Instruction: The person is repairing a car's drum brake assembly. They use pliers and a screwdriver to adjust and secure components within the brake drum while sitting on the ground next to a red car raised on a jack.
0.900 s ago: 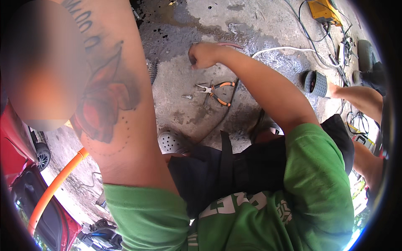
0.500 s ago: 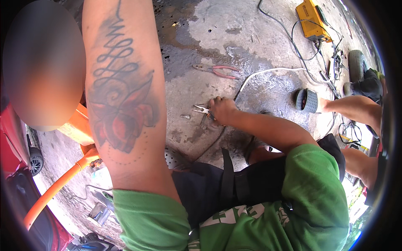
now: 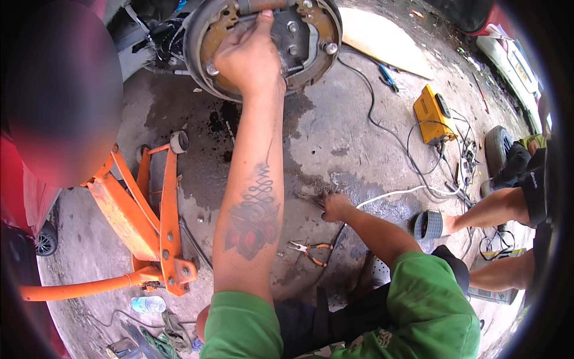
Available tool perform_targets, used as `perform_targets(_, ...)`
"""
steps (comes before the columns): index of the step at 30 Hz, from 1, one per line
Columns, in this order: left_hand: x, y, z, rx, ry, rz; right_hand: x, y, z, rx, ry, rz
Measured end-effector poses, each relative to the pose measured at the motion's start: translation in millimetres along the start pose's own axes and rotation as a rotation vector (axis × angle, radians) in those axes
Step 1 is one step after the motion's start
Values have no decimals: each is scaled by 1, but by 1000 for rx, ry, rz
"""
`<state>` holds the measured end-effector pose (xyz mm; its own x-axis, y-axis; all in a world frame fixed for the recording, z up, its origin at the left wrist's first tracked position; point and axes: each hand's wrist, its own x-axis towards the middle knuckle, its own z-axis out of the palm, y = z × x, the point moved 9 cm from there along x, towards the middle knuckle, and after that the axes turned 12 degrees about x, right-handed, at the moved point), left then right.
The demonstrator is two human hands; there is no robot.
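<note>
My left hand (image 3: 254, 57) is up at an exposed drum brake assembly (image 3: 311, 60) at the top of view. Its thumb lies on a rusty cylindrical part (image 3: 260, 6), and its curled fingers are partly hidden against the brake. My right hand (image 3: 336, 207) is down at the wet concrete, closed over the handles of a pair of pliers (image 3: 308, 196); mostly the grey jaws show past it. Nearer me, pliers with orange-and-black handles (image 3: 317, 250) lie spread on the floor. A small metal piece (image 3: 280, 254) rests beside their jaws.
An orange floor jack (image 3: 128, 215) stands at left, with a water bottle (image 3: 147, 304) near it. A yellow machine (image 3: 433, 113) and cables (image 3: 412, 158) lie at right. A person's sandalled foot (image 3: 429, 225) is close to my right arm. A loose tire (image 3: 496, 149) sits behind.
The view has shifted up, bringing the brake and my left hand in. My right hand has let go of the orange-handled pliers and moved farther out to the other pliers.
</note>
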<state>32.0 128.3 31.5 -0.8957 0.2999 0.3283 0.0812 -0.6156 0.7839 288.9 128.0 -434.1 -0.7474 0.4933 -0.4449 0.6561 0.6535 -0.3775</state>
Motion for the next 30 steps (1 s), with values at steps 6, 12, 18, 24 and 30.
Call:
perform_targets(6,1,1,2,148,-28,-17,18,7,-2,714,-123,205)
perform_targets(12,-3,-5,2,109,-18,-219,-34,-65,-109,1652,102,194)
perform_targets(18,-5,-8,5,65,-97,-445,-102,-147,-263,1381,178,-118)
perform_targets(24,-9,-7,7,90,-143,-549,-171,-168,-328,968,480,22)
perform_targets(30,-13,-9,11,-15,-124,-589,-179,-221,-363,676,1010,-159)
